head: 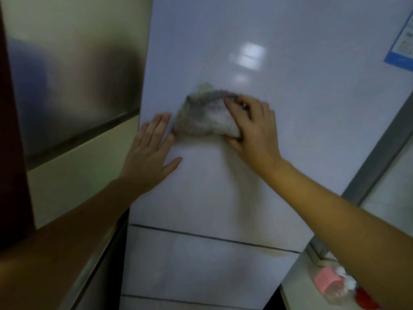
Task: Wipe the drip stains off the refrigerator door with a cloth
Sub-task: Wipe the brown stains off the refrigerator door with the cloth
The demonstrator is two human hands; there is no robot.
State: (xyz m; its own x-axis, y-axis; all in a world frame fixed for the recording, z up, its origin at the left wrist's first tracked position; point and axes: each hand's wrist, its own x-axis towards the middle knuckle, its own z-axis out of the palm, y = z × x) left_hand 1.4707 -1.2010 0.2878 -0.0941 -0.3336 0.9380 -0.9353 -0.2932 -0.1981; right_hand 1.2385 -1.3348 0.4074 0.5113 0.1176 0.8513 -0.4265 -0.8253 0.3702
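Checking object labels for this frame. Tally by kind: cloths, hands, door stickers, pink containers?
Cloths: 1, cloth against the refrigerator door
Hands: 2, left hand flat on the door, right hand holding the cloth
Stickers: 1, blue sticker at the door's upper right
Pink containers: 1, pink container, blurred, lower right
Total: 5

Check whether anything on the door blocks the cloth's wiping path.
Only the left hand, flat on the refrigerator door just left of the cloth, would block a leftward stroke. The right hand grips the cloth directly; other directions look unobstructed.
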